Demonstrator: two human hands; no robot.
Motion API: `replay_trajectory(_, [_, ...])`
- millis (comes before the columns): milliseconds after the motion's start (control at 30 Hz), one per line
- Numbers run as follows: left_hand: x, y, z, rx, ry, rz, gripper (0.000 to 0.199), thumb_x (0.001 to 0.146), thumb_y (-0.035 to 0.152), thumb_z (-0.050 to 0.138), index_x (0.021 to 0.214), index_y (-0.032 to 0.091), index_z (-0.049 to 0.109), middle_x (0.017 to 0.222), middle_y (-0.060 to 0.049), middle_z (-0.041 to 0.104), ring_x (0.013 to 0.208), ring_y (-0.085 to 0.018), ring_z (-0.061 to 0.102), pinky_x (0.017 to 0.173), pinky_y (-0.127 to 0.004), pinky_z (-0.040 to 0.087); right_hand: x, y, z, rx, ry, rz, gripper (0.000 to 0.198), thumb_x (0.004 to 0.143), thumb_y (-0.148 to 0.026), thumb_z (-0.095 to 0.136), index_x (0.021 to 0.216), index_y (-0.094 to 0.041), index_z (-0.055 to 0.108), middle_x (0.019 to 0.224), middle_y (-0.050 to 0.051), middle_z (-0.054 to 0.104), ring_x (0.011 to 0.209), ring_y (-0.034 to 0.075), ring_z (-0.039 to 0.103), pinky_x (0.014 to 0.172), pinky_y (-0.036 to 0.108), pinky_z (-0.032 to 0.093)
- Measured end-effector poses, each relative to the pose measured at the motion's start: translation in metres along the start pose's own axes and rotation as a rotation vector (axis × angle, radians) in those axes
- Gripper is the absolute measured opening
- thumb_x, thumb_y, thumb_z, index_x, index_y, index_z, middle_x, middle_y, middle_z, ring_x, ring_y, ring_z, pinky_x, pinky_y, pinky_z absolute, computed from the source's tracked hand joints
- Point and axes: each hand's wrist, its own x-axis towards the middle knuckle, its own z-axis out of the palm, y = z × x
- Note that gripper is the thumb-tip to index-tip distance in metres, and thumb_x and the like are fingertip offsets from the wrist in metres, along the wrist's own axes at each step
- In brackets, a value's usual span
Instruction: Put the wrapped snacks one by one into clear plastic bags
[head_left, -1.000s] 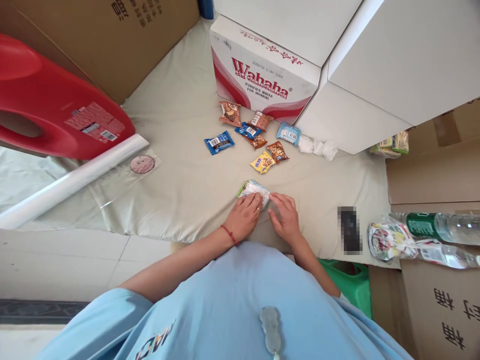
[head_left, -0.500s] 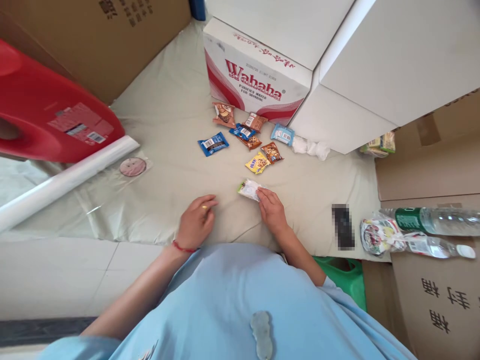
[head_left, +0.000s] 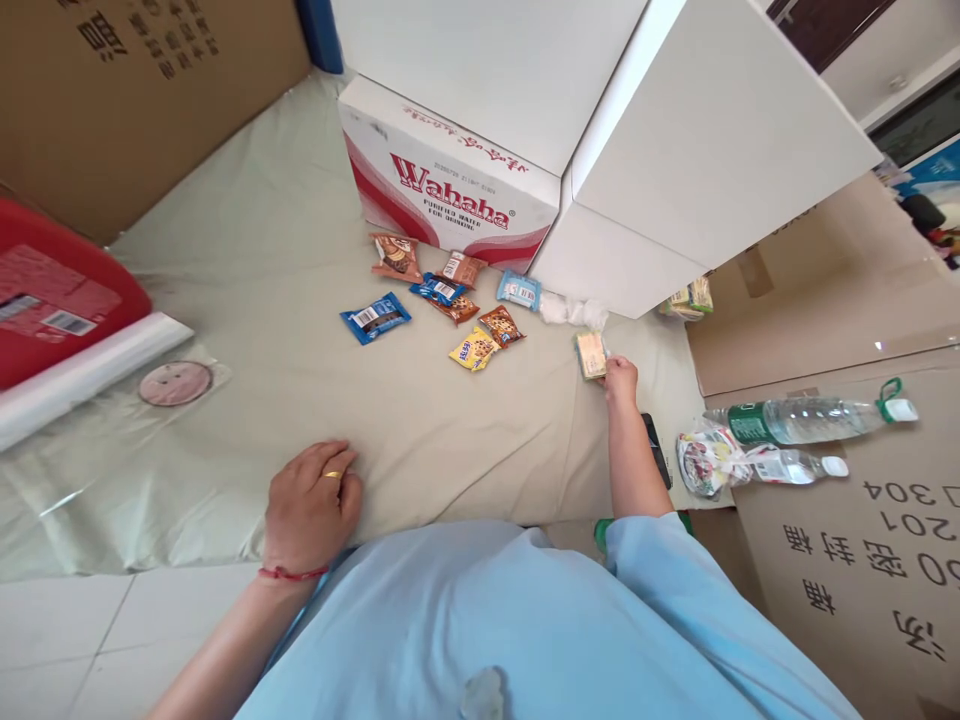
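Note:
My right hand (head_left: 621, 380) pinches the near edge of a small snack packet (head_left: 591, 355), which has a yellowish face and a clear wrapper edge. It is at the right side of the cloth-covered surface, just in front of a crumpled white tissue (head_left: 574, 310). My left hand (head_left: 311, 505) rests on the cloth near the front edge, its fingers curled in and nothing seen in it. Between and beyond the hands lie a yellow cookie packet (head_left: 474, 349), a blue packet (head_left: 376, 318), a light blue packet (head_left: 519, 290) and several brown ones (head_left: 395, 257).
A Wahaba-style white and red water carton (head_left: 450, 195) and white boxes (head_left: 675, 130) stand behind the packets. At left are a red jug (head_left: 60, 290) and a plastic roll (head_left: 90, 370). Bottles (head_left: 810, 420), a dark phone (head_left: 655, 450) and brown cardboard (head_left: 817, 270) are at right.
My right hand has moved right and forward with a packet, which now shows a yellowish face instead of white. My left hand's fingers are more curled. The view has shifted right.

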Motion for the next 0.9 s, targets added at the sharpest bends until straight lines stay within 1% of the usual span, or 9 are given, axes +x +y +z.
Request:
replay_trajectory(100, [0.0, -0.001, -0.001, 0.009, -0.008, -0.005, 0.021, 0.089, 0.02, 0.055, 0.105, 0.02, 0.069, 0.115, -0.015, 0.076, 0.114, -0.034, 0.07, 0.102, -0.053, 0.055, 0.003, 0.002, -0.006, -0.141, 0.026, -0.04, 0.024, 0.084, -0.025, 0.056, 0.095, -0.014, 0.075, 0.099, 0.014, 0.072, 0.095, 0.025, 0.065, 0.087, 0.037, 0.055])
replay_trajectory(233, [-0.001, -0.002, 0.0, 0.016, -0.032, -0.043, 0.025, 0.086, 0.021, 0.057, 0.106, 0.022, 0.071, 0.115, -0.013, 0.076, 0.114, -0.034, 0.071, 0.103, -0.054, 0.055, 0.015, -0.012, -0.01, -0.254, 0.079, -0.126, 0.031, 0.087, -0.024, 0.053, 0.108, -0.017, 0.074, 0.126, 0.018, 0.066, 0.116, 0.028, 0.058, 0.105, 0.042, 0.045])
replay_trajectory(333, [0.0, 0.0, 0.0, 0.028, -0.034, -0.047, 0.025, 0.084, 0.02, 0.057, 0.105, 0.021, 0.071, 0.114, -0.013, 0.076, 0.114, -0.033, 0.071, 0.103, -0.053, 0.055, 0.038, -0.034, -0.001, -0.263, 0.071, -0.16, 0.033, 0.095, -0.029, 0.047, 0.113, -0.018, 0.072, 0.122, 0.015, 0.069, 0.113, 0.026, 0.061, 0.105, 0.04, 0.044])
replay_trajectory(433, [0.0, 0.001, -0.001, 0.042, -0.036, -0.047, 0.023, 0.086, 0.02, 0.056, 0.104, 0.021, 0.071, 0.115, -0.014, 0.076, 0.115, -0.034, 0.07, 0.102, -0.053, 0.054, 0.061, -0.054, 0.016, -0.237, 0.049, -0.15, 0.032, 0.092, -0.033, 0.056, 0.115, -0.016, 0.071, 0.118, 0.016, 0.072, 0.11, 0.026, 0.063, 0.102, 0.038, 0.046])
replay_trajectory(600, [-0.001, 0.002, -0.001, 0.04, -0.031, -0.045, 0.023, 0.088, 0.019, 0.055, 0.105, 0.019, 0.07, 0.116, -0.015, 0.075, 0.115, -0.035, 0.069, 0.101, -0.053, 0.054, 0.071, -0.075, 0.033, -0.112, 0.012, -0.116, 0.011, 0.081, -0.023, 0.063, 0.084, -0.015, 0.071, 0.091, 0.013, 0.074, 0.096, 0.026, 0.065, 0.094, 0.037, 0.05])
replay_trajectory(700, [-0.001, 0.001, 0.001, 0.047, -0.015, -0.023, 0.022, 0.09, 0.019, 0.055, 0.105, 0.018, 0.07, 0.116, -0.015, 0.075, 0.114, -0.034, 0.069, 0.1, -0.051, 0.055, 0.054, -0.079, 0.027, 0.033, 0.053, -0.143, 0.016, 0.087, -0.026, 0.054, 0.09, -0.016, 0.066, 0.093, 0.01, 0.071, 0.092, 0.021, 0.064, 0.087, 0.033, 0.052])
replay_trajectory(800, [-0.003, 0.001, 0.001, 0.026, -0.002, -0.023, 0.02, 0.09, 0.019, 0.055, 0.104, 0.019, 0.07, 0.116, -0.015, 0.076, 0.114, -0.033, 0.069, 0.101, -0.05, 0.054, 0.015, -0.073, 0.017, 0.171, 0.019, -0.16, 0.019, 0.092, -0.035, 0.05, 0.097, -0.02, 0.06, 0.086, 0.004, 0.065, 0.074, 0.015, 0.059, 0.069, 0.027, 0.051])
replay_trajectory(867, [-0.003, 0.001, -0.001, -0.023, 0.0, -0.06, 0.018, 0.09, 0.021, 0.056, 0.1, 0.02, 0.071, 0.113, -0.013, 0.076, 0.114, -0.032, 0.07, 0.102, -0.05, 0.054, -0.025, -0.062, 0.012, 0.324, -0.114, -0.154, 0.019, 0.09, -0.042, 0.057, 0.092, -0.023, 0.056, 0.078, -0.002, 0.058, 0.061, 0.012, 0.051, 0.058, 0.024, 0.047])
replay_trajectory(900, [-0.003, 0.002, -0.004, -0.06, -0.002, -0.093, 0.017, 0.091, 0.023, 0.056, 0.098, 0.021, 0.071, 0.11, -0.012, 0.077, 0.113, -0.032, 0.07, 0.102, -0.049, 0.054, -0.048, -0.054, 0.011, 0.507, -0.261, -0.131, 0.023, 0.086, -0.044, 0.065, 0.09, -0.024, 0.055, 0.075, -0.004, 0.054, 0.057, 0.011, 0.046, 0.055, 0.023, 0.044])
